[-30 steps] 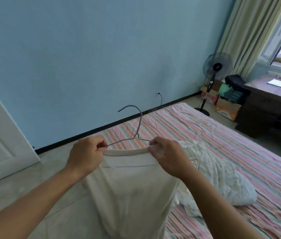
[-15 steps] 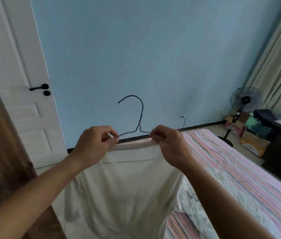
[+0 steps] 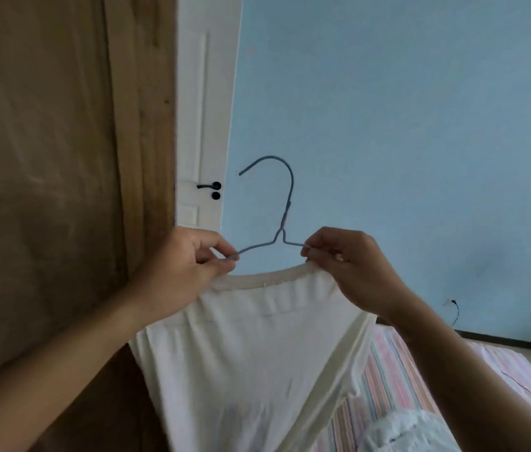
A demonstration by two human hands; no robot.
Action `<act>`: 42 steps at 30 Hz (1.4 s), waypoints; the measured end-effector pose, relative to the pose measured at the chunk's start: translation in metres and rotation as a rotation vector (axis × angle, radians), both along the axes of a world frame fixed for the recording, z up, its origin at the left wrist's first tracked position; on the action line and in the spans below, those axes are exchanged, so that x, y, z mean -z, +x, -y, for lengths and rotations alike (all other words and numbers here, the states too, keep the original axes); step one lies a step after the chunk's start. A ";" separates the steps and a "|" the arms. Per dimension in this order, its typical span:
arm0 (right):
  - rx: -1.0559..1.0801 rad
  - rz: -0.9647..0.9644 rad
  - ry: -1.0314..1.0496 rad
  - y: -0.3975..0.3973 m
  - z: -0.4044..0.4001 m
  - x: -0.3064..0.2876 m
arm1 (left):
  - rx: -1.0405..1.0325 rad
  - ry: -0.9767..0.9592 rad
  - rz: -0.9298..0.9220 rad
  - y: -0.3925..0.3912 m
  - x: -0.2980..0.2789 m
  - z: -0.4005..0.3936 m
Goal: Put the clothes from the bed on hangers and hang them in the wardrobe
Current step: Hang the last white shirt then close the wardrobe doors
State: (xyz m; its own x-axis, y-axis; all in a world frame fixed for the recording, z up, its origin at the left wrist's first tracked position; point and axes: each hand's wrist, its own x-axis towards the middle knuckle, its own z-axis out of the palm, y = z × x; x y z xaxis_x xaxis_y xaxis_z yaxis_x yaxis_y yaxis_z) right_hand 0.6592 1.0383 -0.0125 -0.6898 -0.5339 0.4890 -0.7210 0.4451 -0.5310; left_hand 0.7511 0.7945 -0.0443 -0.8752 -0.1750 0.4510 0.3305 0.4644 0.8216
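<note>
1. The view has swung left since a second ago: the fan, desk and curtains are gone, and a brown wooden panel (image 3: 45, 190), likely the wardrobe, now fills the 9 o'clock side, with the white door (image 3: 199, 125) just beyond it
2. The left hand (image 3: 176, 272) pinches the left shoulder of the wire hanger (image 3: 282, 216) together with the neckline of the cream garment (image 3: 251, 353); its fingers are curled narrow around both
3. The right hand (image 3: 352, 265) does the same at the hanger's right shoulder, fingers closed tight on wire and fabric
4. The grip matches the earlier pictures, so the garment stayed on the hanger through the turn; it hangs below the hands toward 6 o'clock, and the hook stands upright at 12 o'clock, its open end toward 9 o'clock
5. The striped bed (image 3: 420, 370) sits at 4 o'clock with a white crumpled cloth (image 3: 404, 432) on it, probably the next piece
6. Judged from this, dressing the hanger is done and carrying to the wardrobe is under way; the rail is not visible, so where the hook will land cannot be told
</note>
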 end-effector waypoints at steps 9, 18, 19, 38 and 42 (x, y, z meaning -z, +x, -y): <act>-0.362 0.014 0.006 0.015 0.067 -0.030 | -0.267 -0.005 -0.081 0.090 -0.029 0.024; -0.639 -0.033 0.070 0.065 0.167 -0.035 | -0.637 -0.174 -0.118 0.182 -0.036 0.079; -0.668 -0.037 0.069 0.073 0.179 -0.035 | -0.656 -0.151 -0.117 0.193 -0.037 0.087; -1.162 0.086 -0.020 0.209 0.363 -0.035 | -1.082 0.084 -0.160 0.375 -0.036 0.157; -1.320 0.091 -0.002 0.233 0.390 -0.036 | -1.199 0.067 -0.165 0.400 -0.033 0.144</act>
State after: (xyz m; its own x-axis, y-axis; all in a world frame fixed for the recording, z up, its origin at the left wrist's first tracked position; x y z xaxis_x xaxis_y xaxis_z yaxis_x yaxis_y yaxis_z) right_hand 0.8924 0.6482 0.0239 0.3145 -0.8244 0.4705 -0.5711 -0.5603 -0.6000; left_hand 1.1506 0.6500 -0.0115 -0.0743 -0.8624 0.5008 -0.1777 0.5056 0.8443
